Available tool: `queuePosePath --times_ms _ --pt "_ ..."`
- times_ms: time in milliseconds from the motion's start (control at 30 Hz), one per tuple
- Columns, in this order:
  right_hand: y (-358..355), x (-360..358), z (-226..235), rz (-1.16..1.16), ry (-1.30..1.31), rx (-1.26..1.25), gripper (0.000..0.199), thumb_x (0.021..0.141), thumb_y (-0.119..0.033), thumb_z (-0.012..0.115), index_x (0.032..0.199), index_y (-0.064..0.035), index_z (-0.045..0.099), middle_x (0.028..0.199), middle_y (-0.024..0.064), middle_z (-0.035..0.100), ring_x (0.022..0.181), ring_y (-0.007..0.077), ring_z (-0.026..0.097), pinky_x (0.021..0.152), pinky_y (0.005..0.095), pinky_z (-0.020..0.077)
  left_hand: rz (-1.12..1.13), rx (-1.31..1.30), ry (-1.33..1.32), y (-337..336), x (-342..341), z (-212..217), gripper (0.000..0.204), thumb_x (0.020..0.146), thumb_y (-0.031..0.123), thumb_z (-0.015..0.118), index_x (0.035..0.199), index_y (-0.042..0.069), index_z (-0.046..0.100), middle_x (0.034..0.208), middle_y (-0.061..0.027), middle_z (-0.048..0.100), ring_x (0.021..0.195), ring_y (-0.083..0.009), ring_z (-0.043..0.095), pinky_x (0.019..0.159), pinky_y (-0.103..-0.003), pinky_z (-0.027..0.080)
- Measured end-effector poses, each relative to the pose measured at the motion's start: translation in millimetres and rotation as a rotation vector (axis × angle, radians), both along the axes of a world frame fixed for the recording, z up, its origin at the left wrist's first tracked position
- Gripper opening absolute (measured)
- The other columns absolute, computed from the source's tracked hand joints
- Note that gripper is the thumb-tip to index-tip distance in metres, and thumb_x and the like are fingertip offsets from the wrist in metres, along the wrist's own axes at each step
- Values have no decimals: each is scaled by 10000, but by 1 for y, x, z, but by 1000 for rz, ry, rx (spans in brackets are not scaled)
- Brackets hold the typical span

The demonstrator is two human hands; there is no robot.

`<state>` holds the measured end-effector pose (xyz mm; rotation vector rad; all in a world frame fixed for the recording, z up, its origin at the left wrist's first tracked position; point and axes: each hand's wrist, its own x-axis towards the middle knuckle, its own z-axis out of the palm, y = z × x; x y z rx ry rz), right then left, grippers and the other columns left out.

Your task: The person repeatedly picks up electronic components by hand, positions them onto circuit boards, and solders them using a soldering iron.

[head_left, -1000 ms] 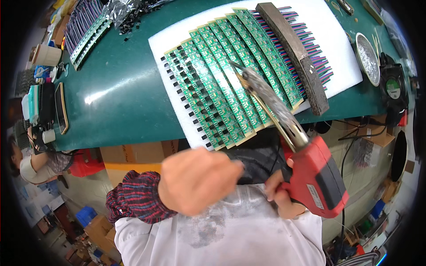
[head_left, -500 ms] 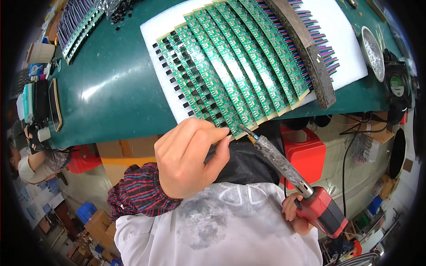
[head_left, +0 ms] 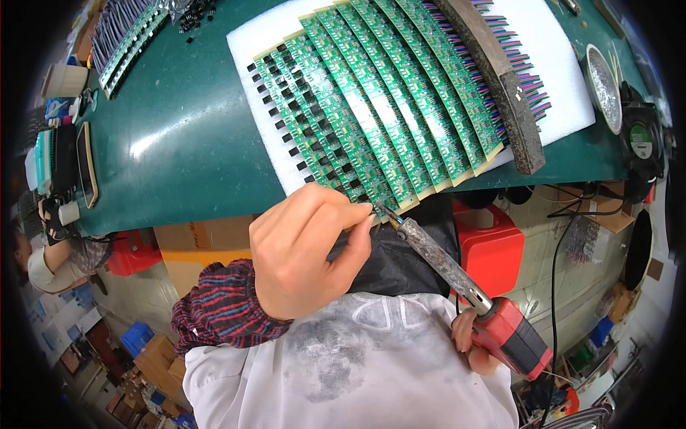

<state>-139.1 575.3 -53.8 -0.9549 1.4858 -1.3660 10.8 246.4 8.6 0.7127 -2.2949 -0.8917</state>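
Note:
My left hand (head_left: pixel 307 250) is closed in a pinch at the near edge of the overlapping green circuit boards (head_left: pixel 371 107). What lies between thumb and forefinger is too small to make out. Small black components (head_left: pixel 309 131) run in rows along the leftmost boards, one right by the fingertips. My right hand (head_left: pixel 473 343), partly hidden, is wrapped round the red and black handle of a soldering gun (head_left: pixel 443 268). The gun's tip points up and left, meeting the board's near edge right beside my left fingertips.
White foam (head_left: pixel 564 93) lies under the boards on the green table (head_left: pixel 193 143). A dark metal bar (head_left: pixel 520 129) weighs down the coloured wires. A silvery dish (head_left: pixel 602 89) and small fan (head_left: pixel 639 139) sit at right. A red stool (head_left: pixel 491 250) stands below; another person's arm (head_left: pixel 57 254) shows left.
The soldering gun has shifted left, bringing its tip closer to my left fingertips. My right hand moved slightly left and up with it. My left hand stays nearly still.

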Motion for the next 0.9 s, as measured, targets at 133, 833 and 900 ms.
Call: queuePosePath --times_ms 133,833,900 --pt "3 0 2 -54 -38 -12 470 515 -109 830 810 30 491 633 39 581 558 91 540 507 247 406 29 17 -13 0 -2 2 189 656 -66 735 810 13 658 726 -81 604 559 -169 568 471 -272 425" --pt "-1 19 14 -334 -93 138 261 543 -14 703 699 -9 493 632 25 555 550 66 495 489 234 370 27 27 -22 -3 -3 4 170 631 -58 731 760 15 648 697 -79 594 553 -214 600 480 -300 457" --pt "-5 12 9 -234 -44 90 264 545 -7 716 698 -2 502 649 30 566 562 63 499 493 234 380 26 25 -20 -3 -3 4 168 632 -59 730 759 14 646 697 -79 592 553 -215 599 480 -300 456"
